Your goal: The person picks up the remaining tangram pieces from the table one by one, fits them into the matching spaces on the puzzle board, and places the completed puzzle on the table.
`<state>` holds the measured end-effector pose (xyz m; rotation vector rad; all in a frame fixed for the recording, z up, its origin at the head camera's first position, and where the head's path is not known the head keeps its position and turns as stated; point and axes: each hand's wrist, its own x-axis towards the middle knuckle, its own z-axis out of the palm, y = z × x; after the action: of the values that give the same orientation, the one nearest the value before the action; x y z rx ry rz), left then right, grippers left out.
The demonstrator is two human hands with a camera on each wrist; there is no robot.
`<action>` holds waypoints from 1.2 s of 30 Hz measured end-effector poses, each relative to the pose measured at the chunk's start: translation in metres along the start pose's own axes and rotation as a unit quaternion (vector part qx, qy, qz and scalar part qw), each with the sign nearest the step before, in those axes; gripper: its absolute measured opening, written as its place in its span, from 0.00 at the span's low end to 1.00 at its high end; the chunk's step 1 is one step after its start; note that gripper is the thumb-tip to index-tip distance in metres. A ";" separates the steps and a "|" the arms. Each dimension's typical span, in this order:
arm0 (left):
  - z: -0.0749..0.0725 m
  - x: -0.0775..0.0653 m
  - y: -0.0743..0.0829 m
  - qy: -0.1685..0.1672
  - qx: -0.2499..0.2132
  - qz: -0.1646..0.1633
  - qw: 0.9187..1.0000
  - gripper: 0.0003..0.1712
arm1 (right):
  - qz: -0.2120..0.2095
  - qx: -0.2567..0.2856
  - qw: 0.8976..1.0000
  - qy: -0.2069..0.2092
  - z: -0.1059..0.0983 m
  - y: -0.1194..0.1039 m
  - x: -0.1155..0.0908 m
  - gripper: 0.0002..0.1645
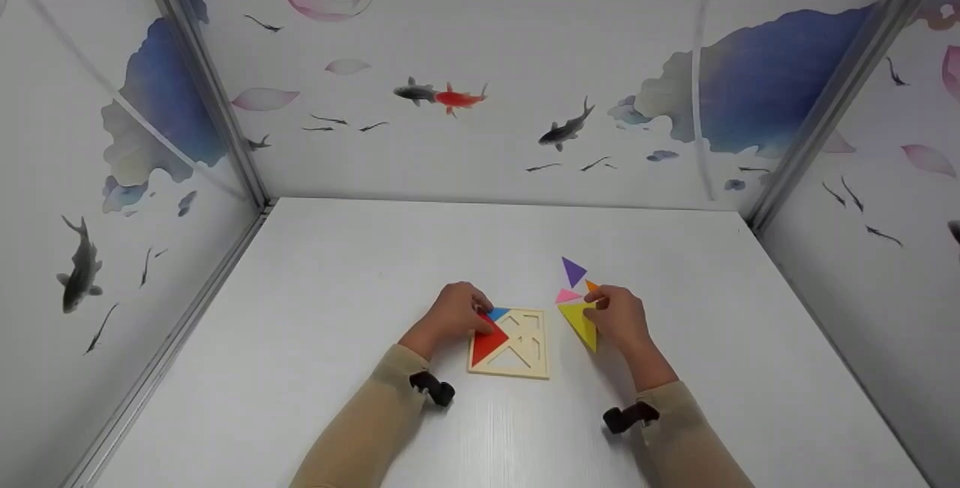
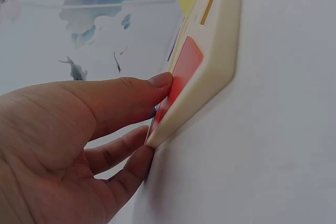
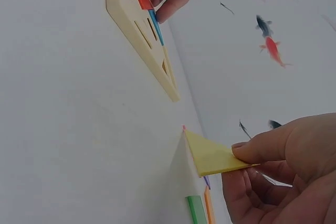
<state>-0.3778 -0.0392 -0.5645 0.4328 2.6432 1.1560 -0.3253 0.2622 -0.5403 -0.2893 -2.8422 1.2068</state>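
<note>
A square wooden tangram tray [image 1: 511, 375] lies on the white table, with a red triangle [image 1: 487, 343] and a blue triangle [image 1: 498, 313] set in its left part. My left hand [image 1: 452, 311] grips the tray's left side, its thumb on the red triangle and other fingers at the edge. To the right of the tray, my right hand [image 1: 621, 321] pinches a yellow triangle [image 3: 212, 156] between thumb and fingers; the right wrist view shows it raised off the table. Recesses in the tray's right and lower parts show bare wood.
Loose pieces lie around the yellow one: a purple triangle [image 1: 574, 271], a pink piece [image 1: 568, 296], an orange piece [image 1: 591, 286] partly behind my right hand, and a green piece [image 3: 196, 210]. Printed wall panels [image 1: 450, 166] enclose the table's back and sides.
</note>
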 end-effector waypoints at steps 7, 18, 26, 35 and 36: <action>0.002 0.000 0.001 -0.006 0.003 -0.001 1.000 0.17 | -0.002 0.007 1.000 0.007 0.001 -0.001 0.001 0.11; 0.002 0.002 -0.001 -0.006 0.010 0.009 1.000 0.16 | -0.017 0.026 0.999 0.020 0.002 -0.003 0.001 0.11; 0.001 0.001 -0.002 -0.007 0.012 0.013 1.000 0.16 | -0.031 0.063 0.997 0.009 0.006 -0.006 -0.003 0.10; 0.000 -0.001 0.000 -0.003 -0.002 0.016 1.000 0.15 | -0.069 0.073 0.995 0.010 0.010 -0.006 -0.003 0.11; 0.000 0.000 0.000 -0.003 0.000 0.015 1.000 0.15 | -0.071 0.075 0.995 0.009 0.010 -0.006 -0.003 0.11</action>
<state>-0.3773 -0.0390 -0.5646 0.4775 2.6409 1.1625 -0.3243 0.2502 -0.5425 -0.0889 -2.6860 1.3700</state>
